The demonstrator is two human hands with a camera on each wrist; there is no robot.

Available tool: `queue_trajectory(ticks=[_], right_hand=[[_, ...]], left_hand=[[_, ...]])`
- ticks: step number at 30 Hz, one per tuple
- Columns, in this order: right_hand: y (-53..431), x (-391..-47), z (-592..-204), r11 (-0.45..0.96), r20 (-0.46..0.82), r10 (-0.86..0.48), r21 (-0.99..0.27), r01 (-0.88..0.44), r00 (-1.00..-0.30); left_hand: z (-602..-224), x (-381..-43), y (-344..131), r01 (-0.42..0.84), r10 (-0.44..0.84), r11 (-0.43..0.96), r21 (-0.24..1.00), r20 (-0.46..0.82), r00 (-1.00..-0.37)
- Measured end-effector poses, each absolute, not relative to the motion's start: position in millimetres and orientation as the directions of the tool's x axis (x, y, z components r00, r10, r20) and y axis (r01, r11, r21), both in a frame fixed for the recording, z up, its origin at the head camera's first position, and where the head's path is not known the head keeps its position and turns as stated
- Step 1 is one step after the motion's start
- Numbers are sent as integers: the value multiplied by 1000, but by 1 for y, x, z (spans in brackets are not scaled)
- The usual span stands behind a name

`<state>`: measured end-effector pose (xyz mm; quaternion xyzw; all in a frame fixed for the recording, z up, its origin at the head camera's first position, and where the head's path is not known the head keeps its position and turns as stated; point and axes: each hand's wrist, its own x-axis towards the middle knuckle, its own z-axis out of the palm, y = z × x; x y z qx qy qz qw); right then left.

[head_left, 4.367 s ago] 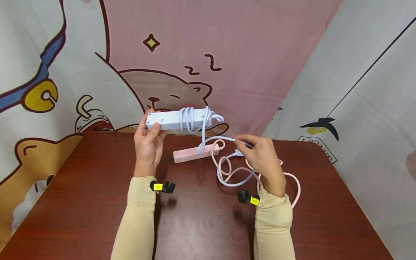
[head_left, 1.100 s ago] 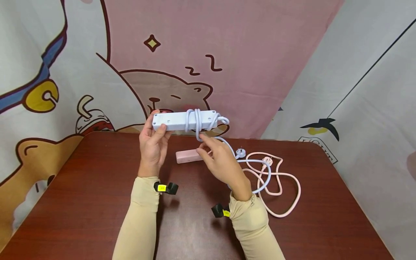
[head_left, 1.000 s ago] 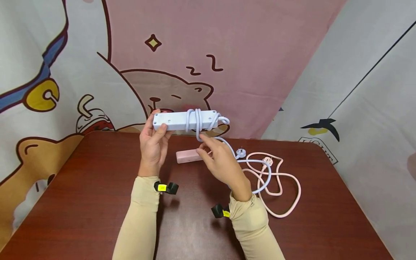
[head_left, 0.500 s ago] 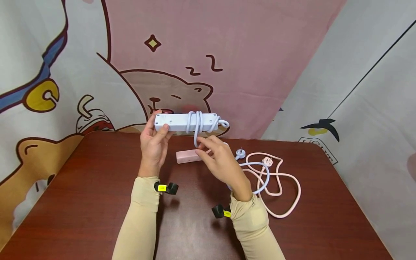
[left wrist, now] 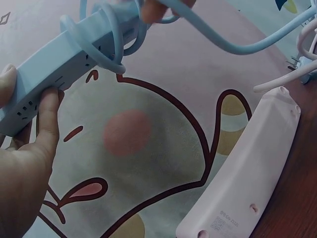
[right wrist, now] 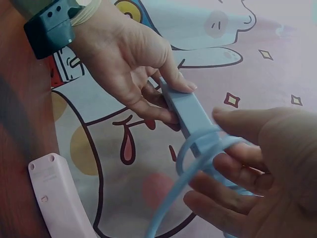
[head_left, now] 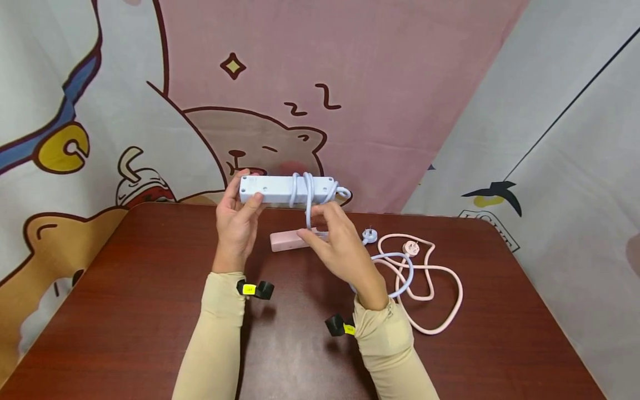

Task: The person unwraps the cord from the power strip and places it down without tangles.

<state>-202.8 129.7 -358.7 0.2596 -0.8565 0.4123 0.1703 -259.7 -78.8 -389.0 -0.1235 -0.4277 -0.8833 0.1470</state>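
In the head view my left hand holds the left end of a pale blue power strip above the table, thumb in front and fingers behind. Several turns of its blue cord are wrapped round the strip's right half. Below these turns, my right hand pinches a hanging length of the cord between thumb and fingers. The left wrist view shows sockets on the blue strip's underside. In the right wrist view the cord runs down past the right hand's curled fingers.
A pink power strip lies on the brown table behind the right hand, partly hidden. Its pink cord loops to the right, with a pink plug. The blue plug lies nearby. A patterned cloth hangs behind.
From the right, my right hand has come in under the blue strip and holds the cord closer to it. Turns on the strip look fewer and looser. The left hand has shifted slightly right.
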Motion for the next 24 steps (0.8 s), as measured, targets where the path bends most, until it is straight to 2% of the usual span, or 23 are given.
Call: queue_trajectory(ticks=[5,11,19,24], right_hand=[[127,-202,-360,468,455,-302,-695,-545,-838],[130,-201,-355,489,506,-246,-672,-556,-827],[135,-203,-351,472,725,-102,-567,-675,-681],[144,-204,-347,468,760,-6,-572,-674,-650]], left_hand=[[-388,-258,-82,368,-159,-580,727,342,-926],[-388,-259,-83,379,-163,-575,725,353,-922],[-388,-258,-87,363,-151,-557,747,338,-929],[-387,-257,-90,360,-131,-535,764,346,-929]])
